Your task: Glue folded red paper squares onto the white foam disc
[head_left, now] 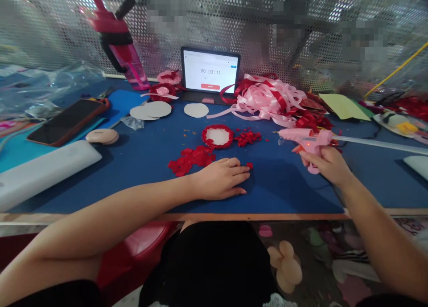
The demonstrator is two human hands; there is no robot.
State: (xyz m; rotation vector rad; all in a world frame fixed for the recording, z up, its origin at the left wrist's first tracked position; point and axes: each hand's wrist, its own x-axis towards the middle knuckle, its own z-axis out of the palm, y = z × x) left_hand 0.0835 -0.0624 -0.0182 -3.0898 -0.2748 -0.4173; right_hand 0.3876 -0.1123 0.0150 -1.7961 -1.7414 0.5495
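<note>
My left hand [222, 179] lies palm down on the blue table, fingers stretched to the right; a small red petal [249, 165] is at its fingertips. Fingers of my right hand [323, 162] are wrapped round the handle of a pink glue gun [302, 137], whose nozzle points left. A clear glue stick [377, 144] extends from the gun's back. Beyond my left hand sits a white disc with a red ruffled edge [217, 137]. Flat red petals [190, 160] are spread left of it, and small red folded pieces [247, 137] are heaped on its right.
A tablet [210, 73] showing a timer stands at the back, beside pink and red ribbons [267, 97]. White discs [196, 110], a phone [67, 122], a white box [50, 173] and a pink bottle [123, 48] are on the left. The table's front edge [200, 217] runs before me.
</note>
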